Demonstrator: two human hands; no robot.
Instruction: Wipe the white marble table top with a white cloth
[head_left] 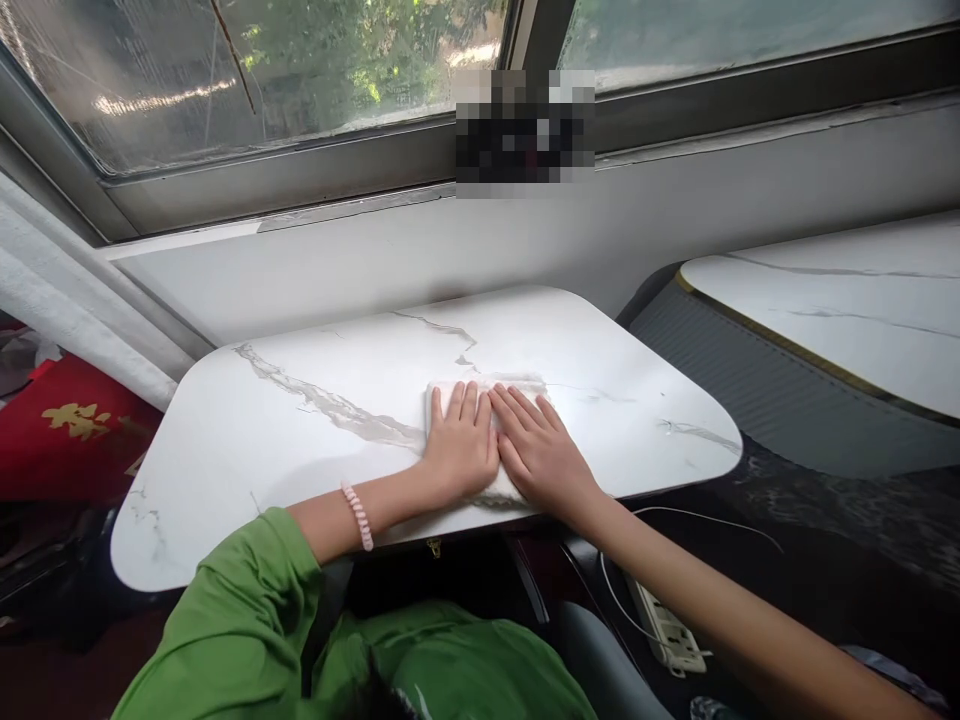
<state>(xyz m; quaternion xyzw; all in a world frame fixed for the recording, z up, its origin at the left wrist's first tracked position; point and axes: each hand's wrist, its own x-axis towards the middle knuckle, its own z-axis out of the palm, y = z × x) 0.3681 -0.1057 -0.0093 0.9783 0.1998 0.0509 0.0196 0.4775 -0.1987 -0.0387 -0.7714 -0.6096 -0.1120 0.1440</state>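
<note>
A folded white cloth point(501, 488) lies on the white marble-patterned tabletop point(360, 370), close to its front edge. My left hand point(459, 440) rests flat on the cloth's left part, fingers stretched out and pointing away from me. On the cloth's right part lies my right hand point(541, 448), palm down with its fingers extended. The two hands touch or nearly touch at the thumbs. Both palms hide most of the cloth. A pink coiled band point(358, 516) circles my left wrist.
Behind the table are a white wall point(360, 255) and a window frame point(300, 165). A second marble-patterned table point(847, 300) stands at right. At left are a red bag point(75, 430) and a white curtain point(75, 275). A power strip point(667, 625) with a cable lies below.
</note>
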